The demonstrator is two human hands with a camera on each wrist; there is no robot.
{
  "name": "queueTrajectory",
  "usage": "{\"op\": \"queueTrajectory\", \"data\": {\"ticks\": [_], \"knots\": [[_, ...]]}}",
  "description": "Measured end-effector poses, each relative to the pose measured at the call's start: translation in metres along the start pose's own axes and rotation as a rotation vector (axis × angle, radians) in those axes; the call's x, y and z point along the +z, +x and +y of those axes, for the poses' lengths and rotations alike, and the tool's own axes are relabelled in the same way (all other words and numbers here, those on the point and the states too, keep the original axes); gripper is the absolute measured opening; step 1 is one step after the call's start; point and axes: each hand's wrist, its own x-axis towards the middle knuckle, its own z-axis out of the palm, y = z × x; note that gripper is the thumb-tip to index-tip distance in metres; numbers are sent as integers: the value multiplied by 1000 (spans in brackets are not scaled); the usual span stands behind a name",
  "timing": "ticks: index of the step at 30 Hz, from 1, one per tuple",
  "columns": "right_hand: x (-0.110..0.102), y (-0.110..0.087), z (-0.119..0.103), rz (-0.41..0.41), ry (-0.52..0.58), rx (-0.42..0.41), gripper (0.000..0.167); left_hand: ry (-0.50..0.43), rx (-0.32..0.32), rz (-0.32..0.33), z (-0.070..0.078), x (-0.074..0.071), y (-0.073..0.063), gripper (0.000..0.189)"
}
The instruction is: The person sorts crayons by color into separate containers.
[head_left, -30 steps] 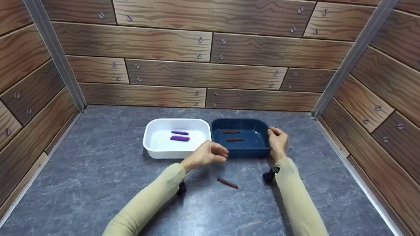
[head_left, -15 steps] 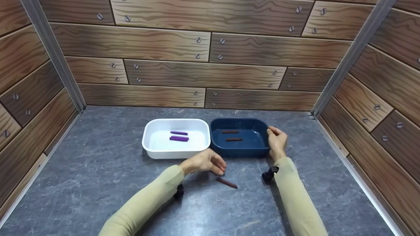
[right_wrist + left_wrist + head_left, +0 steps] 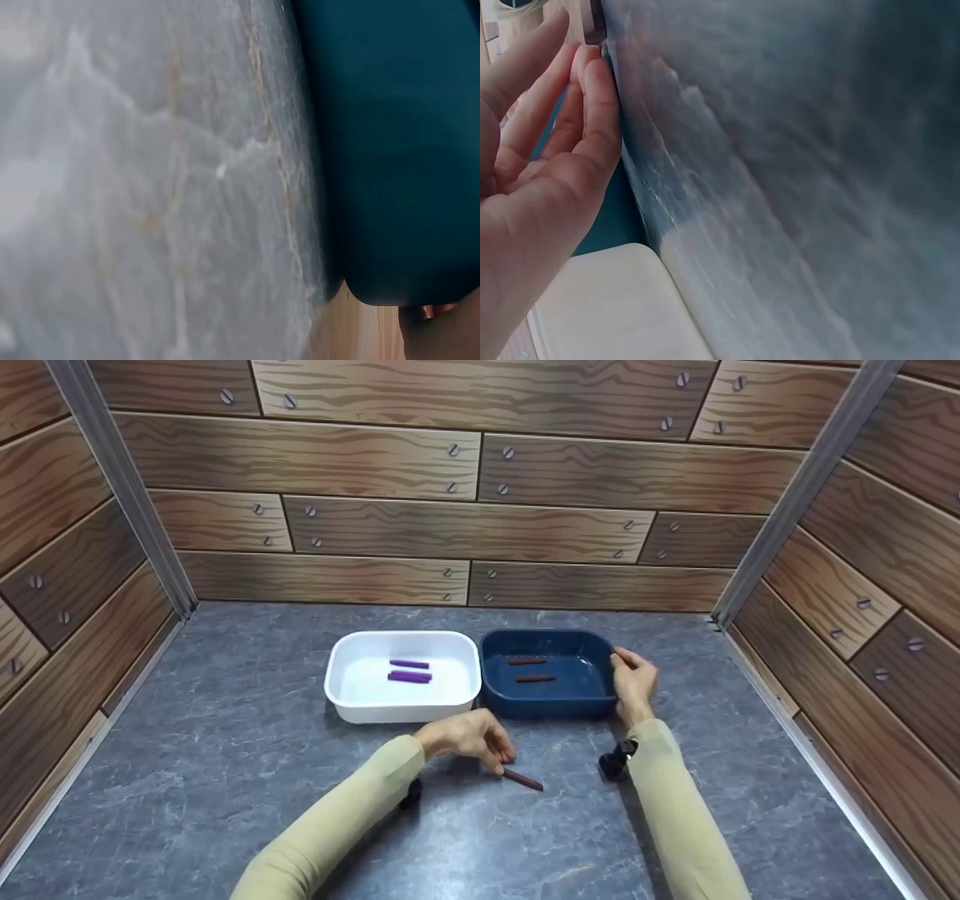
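My left hand (image 3: 472, 736) is low over the table, its thumb and fingertips right at the near-left end of a thin brown crayon-like stick (image 3: 523, 780). In the left wrist view, the stick's end (image 3: 593, 21) shows by the fingertips, and thumb and fingers are apart. My right hand (image 3: 635, 684) grips the right wall of a dark blue tray (image 3: 551, 709), thumb at the rim. Two similar brown sticks (image 3: 535, 679) lie inside that tray. To its left, a white tray (image 3: 401, 712) holds several purple sticks (image 3: 409, 677).
Both trays stand side by side on a grey marbled tabletop (image 3: 225, 750). Wood-patterned walls (image 3: 375, 529) enclose the back and sides, with metal posts (image 3: 787, 502) at the corners.
My left hand has come down and toward me, from beside the blue tray's front to the loose brown stick. The right hand stays on the blue tray; the sticks lie as before.
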Motion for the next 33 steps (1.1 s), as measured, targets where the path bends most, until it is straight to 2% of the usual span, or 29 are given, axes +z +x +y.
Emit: {"op": "queueTrajectory", "data": {"ticks": [6,10,19,27,33], "knots": [[0,1,0,-2,13,2,33,66,13,-36,0,-1,4,24],[-1,0,0,0,18,-4,33,73,13,-62,2,-1,6,26],[-1,-2,-2,-29,-14,-10,34,147,19,-59,4,1,6,22],[0,0,-3,-18,20,-4,33,162,24,-48,4,-1,5,17],[0,0,-1,-18,29,-6,33,118,17,-63,3,-1,5,13]]}}
